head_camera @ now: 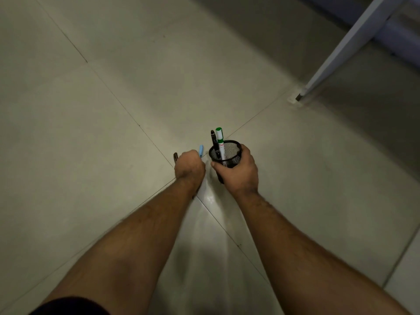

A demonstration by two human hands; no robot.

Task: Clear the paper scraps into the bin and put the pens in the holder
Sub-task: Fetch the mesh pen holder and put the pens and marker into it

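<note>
My right hand (238,172) grips a black mesh pen holder (229,151) just above the tiled floor. A green-capped white marker (220,142) and a black pen (213,139) stand upright in it. My left hand (189,165) is closed low over the floor beside the holder. A light blue pen (201,150) sticks out past its fingers, and a dark brown pen (175,157) shows at its left edge. Whether the brown pen is held or lies on the floor I cannot tell. No paper scraps or bin are in view.
The floor is pale grey tile (113,87) with thin seams crossing under my hands. A white furniture leg (341,53) slants down to a foot (297,97) at the upper right. A dark garment edge (68,306) sits at the bottom left.
</note>
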